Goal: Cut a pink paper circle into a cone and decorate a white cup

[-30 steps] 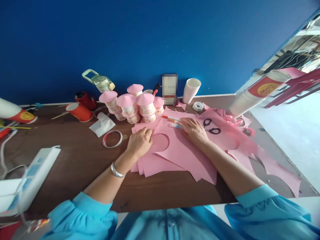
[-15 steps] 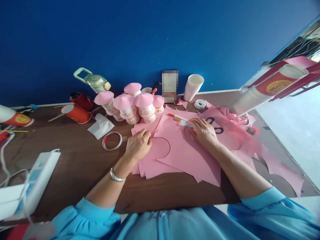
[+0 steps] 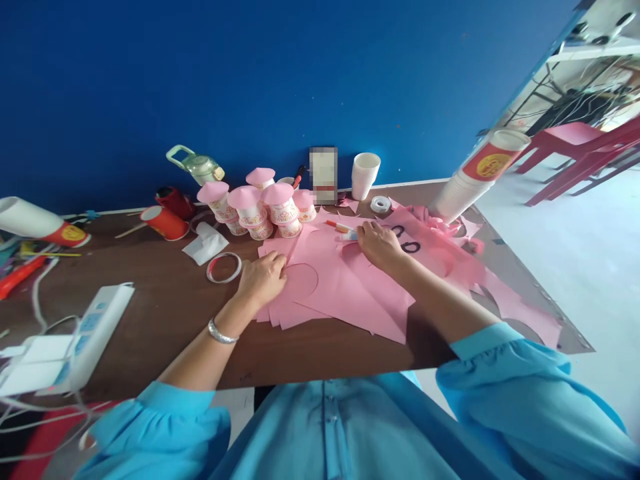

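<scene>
We look down on the brown surface [image 3: 165, 313], and across its middle lies the fan of pink paper sheets [image 3: 345, 287], long edges running from near-left to far-right. On top of it, both our hands are at work. Our left hand [image 3: 261, 279] rests flat on the stack's left edge, fingers loosely curled and pressing the paper down beside a rounded cut-out [image 3: 300, 280]; it grips nothing that we can make out. Our right hand [image 3: 377, 243] sits farther out, at the far edge of the sheets, fingertips closed around a glue stick [image 3: 349, 235]; whether it is lifted clear or just pinned there, we cannot tell. That stick lies crosswise, long axis left to right, free end pointing left toward the orange pen [image 3: 336, 226] just beside it. So the right hand is the nearer one, the left well apart. Just beyond the knuckles peek the black scissors [image 3: 405, 240], and farther back the small tape roll [image 3: 381, 204].
</scene>
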